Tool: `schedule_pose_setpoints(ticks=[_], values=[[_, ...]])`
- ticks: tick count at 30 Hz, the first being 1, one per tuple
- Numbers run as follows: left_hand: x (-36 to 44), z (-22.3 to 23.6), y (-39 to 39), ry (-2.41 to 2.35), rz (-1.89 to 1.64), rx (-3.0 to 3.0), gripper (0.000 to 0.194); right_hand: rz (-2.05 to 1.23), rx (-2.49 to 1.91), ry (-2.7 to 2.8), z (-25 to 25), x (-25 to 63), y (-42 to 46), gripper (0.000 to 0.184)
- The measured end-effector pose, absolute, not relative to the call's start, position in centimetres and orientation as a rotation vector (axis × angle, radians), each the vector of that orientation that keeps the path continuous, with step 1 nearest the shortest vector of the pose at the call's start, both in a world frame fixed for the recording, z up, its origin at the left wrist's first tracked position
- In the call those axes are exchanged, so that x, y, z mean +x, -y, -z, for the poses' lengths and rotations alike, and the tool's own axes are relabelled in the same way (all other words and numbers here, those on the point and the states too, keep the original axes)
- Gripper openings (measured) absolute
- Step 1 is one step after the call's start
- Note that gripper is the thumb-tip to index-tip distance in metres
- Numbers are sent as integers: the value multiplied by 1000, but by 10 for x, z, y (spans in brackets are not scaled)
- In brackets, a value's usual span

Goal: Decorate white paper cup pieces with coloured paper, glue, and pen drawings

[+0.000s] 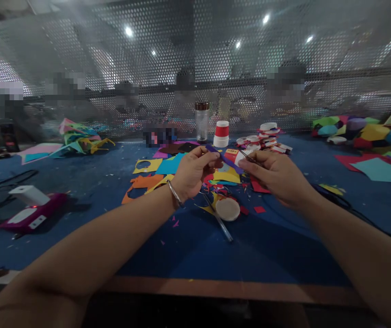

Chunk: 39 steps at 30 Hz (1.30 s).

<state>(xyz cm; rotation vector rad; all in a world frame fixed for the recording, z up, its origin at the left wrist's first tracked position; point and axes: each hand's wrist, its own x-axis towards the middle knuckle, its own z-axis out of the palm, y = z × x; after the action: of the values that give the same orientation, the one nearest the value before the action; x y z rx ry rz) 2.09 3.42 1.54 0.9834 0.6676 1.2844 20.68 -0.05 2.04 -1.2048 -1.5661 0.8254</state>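
Note:
My left hand (197, 171) pinches one end of a purple paper strip (230, 162) in front of me, above the blue table. My right hand (279, 175) is closed at the strip's other end, by a red and white piece (233, 155) that looks like part of a paper cup. A thin dark metal tool (246, 157) shows at the right fingertips; its kind is unclear. Below the hands lie a pale round disc (228, 209), a clear pen-like stick (223, 228) and small coloured paper scraps (212, 187).
Cut coloured sheets (170, 165) lie behind my left hand. Farther back stand a clear bottle (202, 123) and stacked red and white paper cups (221, 133). At left is a purple power strip (33, 218) with cables; at right, coloured paper shapes (375, 134). A perforated screen (168, 59) closes the back.

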Motion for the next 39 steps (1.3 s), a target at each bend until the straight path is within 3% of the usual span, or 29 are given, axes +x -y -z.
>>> schedule_pose_setpoints(ticks=[9,15,28,39], values=[[24,-4,-30,-661,-1142,1339,17,-719,-1184,1736,-21,207,2,63],[24,1,-32,-593,-1109,1518,23,-689,-1204,1815,-21,206,3,64],[25,0,-29,-564,-1026,1513,13,-635,-1152,1908,-27,204,8,58],[24,-1,-26,-516,-982,1351,40,-740,-1137,1832,-24,205,7,63]])
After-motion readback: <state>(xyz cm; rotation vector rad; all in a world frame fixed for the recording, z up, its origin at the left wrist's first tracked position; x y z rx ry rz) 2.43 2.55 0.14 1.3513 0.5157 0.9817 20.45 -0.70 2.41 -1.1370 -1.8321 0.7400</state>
